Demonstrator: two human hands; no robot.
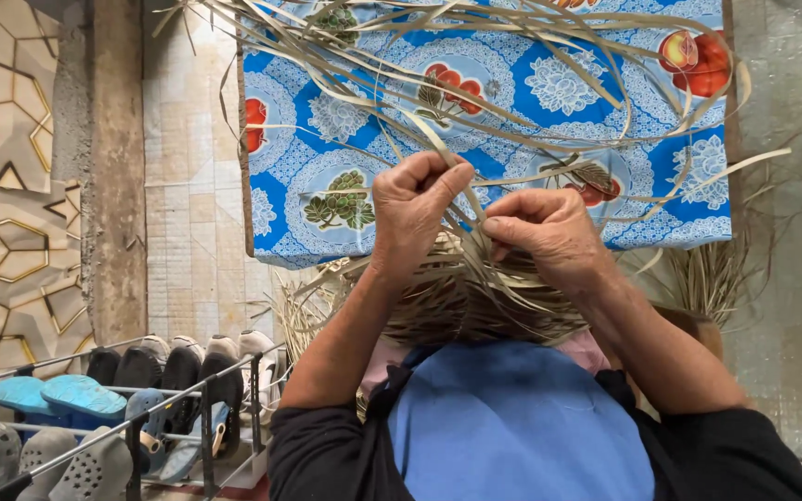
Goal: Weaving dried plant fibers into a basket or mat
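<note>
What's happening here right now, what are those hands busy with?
A person is weaving dried palm-leaf strips. The left hand pinches one strip between thumb and fingers, and the right hand grips others, both over a partly woven piece held at the chest. Loose strip ends fan out across a blue floral cloth. A shoe rack stands at lower left.

Scene evenly lit by soft, diffuse daylight; no glare seen. Only faint shadows cast under hands (480, 227) onto woven straw strips (475, 297). Centre rendered sharp; wide-angle bending noticed at edges, shoe rack (132, 417) slightly softened lower left.
</note>
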